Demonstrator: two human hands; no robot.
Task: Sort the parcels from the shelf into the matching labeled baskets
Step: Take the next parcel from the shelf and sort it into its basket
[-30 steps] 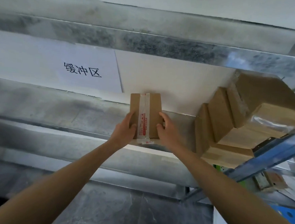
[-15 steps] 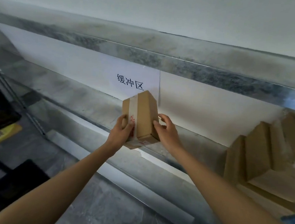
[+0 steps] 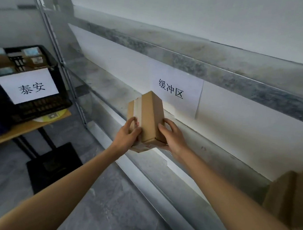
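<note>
I held a small cardboard parcel (image 3: 146,118) before the shelf (image 3: 109,88), left hand (image 3: 127,136) and right hand (image 3: 172,136) curled around its sides; next, I judged, came matching it to a labelled basket (image 3: 44,105).

A plain brown cardboard parcel (image 3: 147,117) with red-printed tape is seen at centre. At the left, a black latticed basket (image 3: 44,104) is marked by a white label (image 3: 28,85) with black characters.

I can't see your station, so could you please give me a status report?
Left hand, right hand both gripping small brown cardboard parcel. Black plastic basket, white label, at left. Nothing between them.
</note>
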